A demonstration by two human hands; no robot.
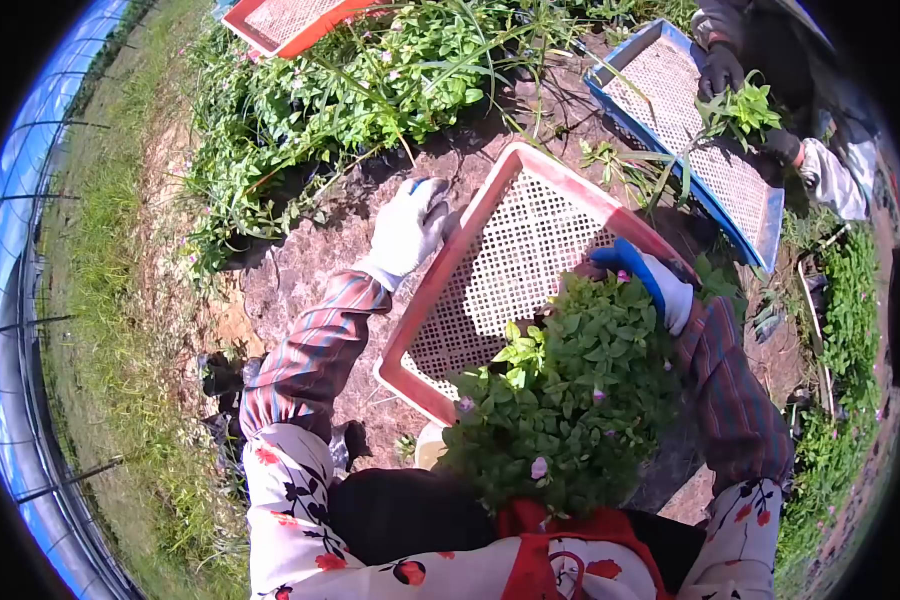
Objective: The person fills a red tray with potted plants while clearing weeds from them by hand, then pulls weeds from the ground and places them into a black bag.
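My left hand (410,232), in a white glove with blue on its fingers, is just left of a red plastic tray (425,305) with a white mesh bottom. Its fingers are curled; what they hold, if anything, is hidden. My right hand (660,285), in a white and blue glove, reaches over the tray's right side. Its fingers close round a leafy plant at the far edge of a dense clump of plants (590,370) with small pink flowers. A dark brown lump shows by those fingertips. The clump covers the near part of the tray.
At upper right, another person's dark-gloved hands (720,72) hold a leafy seedling (745,112) over a blue tray (598,85). An orange tray (290,42) lies at the top, beyond a bed of flowering plants (370,90). A blue-covered hoop frame (20,300) runs down the left.
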